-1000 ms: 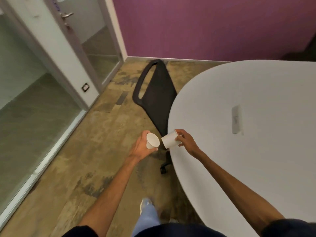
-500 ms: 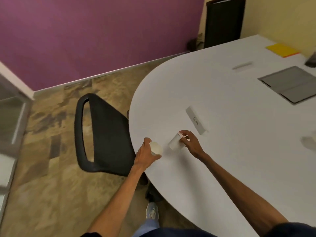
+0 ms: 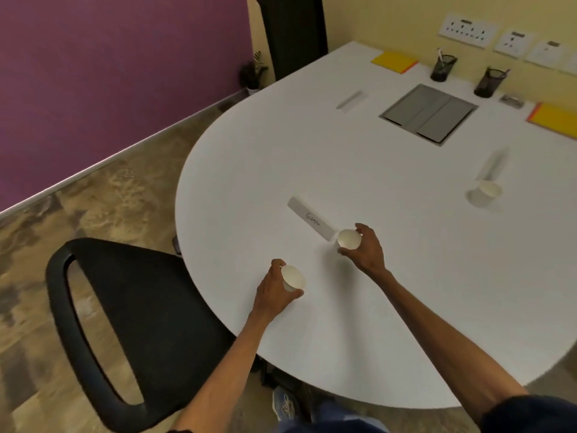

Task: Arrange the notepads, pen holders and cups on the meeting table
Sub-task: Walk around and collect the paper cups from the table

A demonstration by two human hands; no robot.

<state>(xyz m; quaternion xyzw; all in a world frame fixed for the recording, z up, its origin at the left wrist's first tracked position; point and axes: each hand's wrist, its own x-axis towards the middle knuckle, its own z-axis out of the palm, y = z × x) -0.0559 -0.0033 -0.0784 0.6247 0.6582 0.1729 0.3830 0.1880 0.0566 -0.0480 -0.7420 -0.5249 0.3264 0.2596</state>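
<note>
white table (image 3: 374,307), white paper cups (image 3: 293,278), yellow notepads (image 3: 394,61) (orange-edged), black mesh pen holders (image 3: 442,68), purple wall (image 3: 109,73)

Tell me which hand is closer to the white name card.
Right. The right hand, holding a cup, sits at the near end of the name card; the left hand, gripping another cup, is farther back toward the table edge.

One head-worn wide-angle view, tilted forward and down.
It stands close over the rounded near end of the white counter (image 3: 312,157), facing along its top toward the yellow wall (image 3: 374,23), black chair (image 3: 156,323) at lower left.
</note>
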